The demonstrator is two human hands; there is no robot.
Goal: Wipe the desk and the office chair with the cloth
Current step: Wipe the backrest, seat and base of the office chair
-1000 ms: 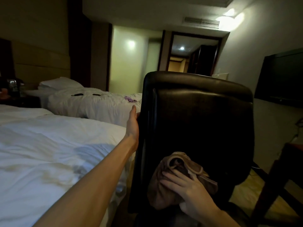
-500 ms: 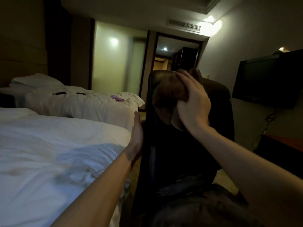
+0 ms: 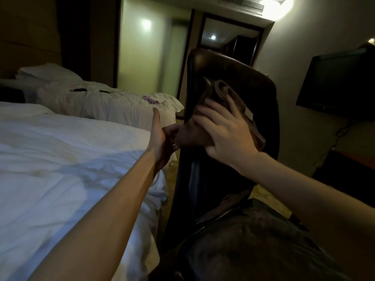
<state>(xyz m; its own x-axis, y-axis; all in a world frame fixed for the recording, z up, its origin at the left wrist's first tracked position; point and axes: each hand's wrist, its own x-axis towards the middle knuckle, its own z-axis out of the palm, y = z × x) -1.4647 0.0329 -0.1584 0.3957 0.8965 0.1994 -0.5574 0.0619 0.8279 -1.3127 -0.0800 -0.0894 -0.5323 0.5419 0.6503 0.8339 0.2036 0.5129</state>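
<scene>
Pressing a crumpled brown cloth flat against the upper back of the black office chair, the right hand has its fingers spread wide over the fabric, palm on it rather than clenched around it. The cloth bunches above the fingertips and hangs down at the hand's right side, all of it lying on the chair's backrest, below the top edge. The left hand sits at the chair's left edge, thumb pointing up, its fingers curled toward the edge of the backrest; whether they actually grip it I cannot tell in the dim light. A white bed lies just left of the chair, a second bed beyond it. A dark television hangs on the right wall.
</scene>
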